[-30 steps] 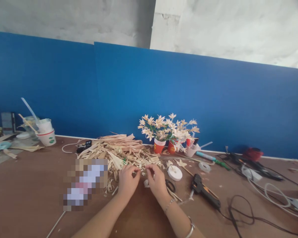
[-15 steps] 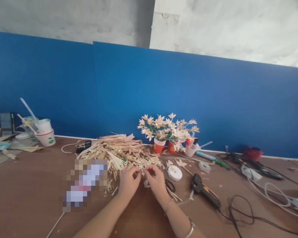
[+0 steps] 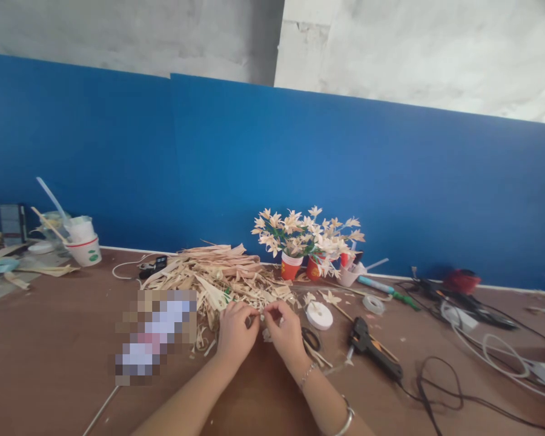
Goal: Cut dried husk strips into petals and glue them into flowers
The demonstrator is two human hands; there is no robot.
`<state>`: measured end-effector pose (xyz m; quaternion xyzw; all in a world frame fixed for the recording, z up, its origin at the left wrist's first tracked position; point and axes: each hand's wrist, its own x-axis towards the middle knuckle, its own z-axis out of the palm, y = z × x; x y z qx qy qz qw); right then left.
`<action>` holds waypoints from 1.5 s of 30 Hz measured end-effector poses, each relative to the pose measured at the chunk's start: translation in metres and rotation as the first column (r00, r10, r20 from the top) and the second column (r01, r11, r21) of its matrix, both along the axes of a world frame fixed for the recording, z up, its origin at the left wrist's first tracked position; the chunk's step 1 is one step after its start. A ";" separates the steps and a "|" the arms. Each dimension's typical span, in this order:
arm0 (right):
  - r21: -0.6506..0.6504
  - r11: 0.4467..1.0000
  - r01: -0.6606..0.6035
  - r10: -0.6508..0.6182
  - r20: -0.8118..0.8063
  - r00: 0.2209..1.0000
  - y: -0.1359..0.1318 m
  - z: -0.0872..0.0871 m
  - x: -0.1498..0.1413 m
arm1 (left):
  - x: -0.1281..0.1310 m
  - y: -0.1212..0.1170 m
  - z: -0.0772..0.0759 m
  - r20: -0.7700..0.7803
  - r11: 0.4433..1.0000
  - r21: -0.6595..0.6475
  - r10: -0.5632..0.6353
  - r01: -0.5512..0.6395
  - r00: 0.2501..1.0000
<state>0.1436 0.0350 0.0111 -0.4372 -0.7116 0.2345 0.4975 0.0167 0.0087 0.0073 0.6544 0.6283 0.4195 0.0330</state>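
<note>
My left hand [image 3: 238, 332] and my right hand [image 3: 282, 332] face each other just in front of a heap of dry pale husk strips [image 3: 204, 275]. Thumb and forefinger are pinched together on each hand, fingertips nearly meeting. Whatever lies between them is too small to make out. To the right of my right hand are black-handled scissors [image 3: 311, 339], partly hidden, and a white tape roll [image 3: 319, 315]. Behind the hands, pale husk flowers [image 3: 293, 224] on green stems stand in a red paper cup [image 3: 291, 266], with a second red cup [image 3: 314, 267] beside it.
A black glue gun [image 3: 375, 350] with its cord lies at the right, near a clear tape roll [image 3: 373, 304]. Cables and a white power strip [image 3: 458, 316] spread farther right. A blurred-out phone-like object [image 3: 152, 339] lies left. A white cup [image 3: 85, 251] holds sticks. A blue partition [image 3: 272, 157] closes the back.
The pinched fingertips have shifted very slightly, the left fingers curling in a little more. Everything on the table stays where it was.
</note>
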 end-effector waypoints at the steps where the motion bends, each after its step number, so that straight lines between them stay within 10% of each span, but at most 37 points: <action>1: 0.004 1.000 -0.001 0.001 0.003 1.000 0.000 0.000 0.000 | 0.000 0.000 0.000 0.000 1.000 0.001 0.000 0.000 1.000; 26: 0.115 0.993 -0.005 -0.004 0.084 0.996 0.000 -0.001 0.001 | 0.000 -0.001 0.000 -0.044 1.000 -0.011 -0.014 0.014 0.999; 45: -0.161 0.968 -0.193 0.122 -0.368 0.922 0.020 -0.012 0.008 | 0.001 0.004 -0.003 0.134 0.982 0.015 -0.187 0.187 0.973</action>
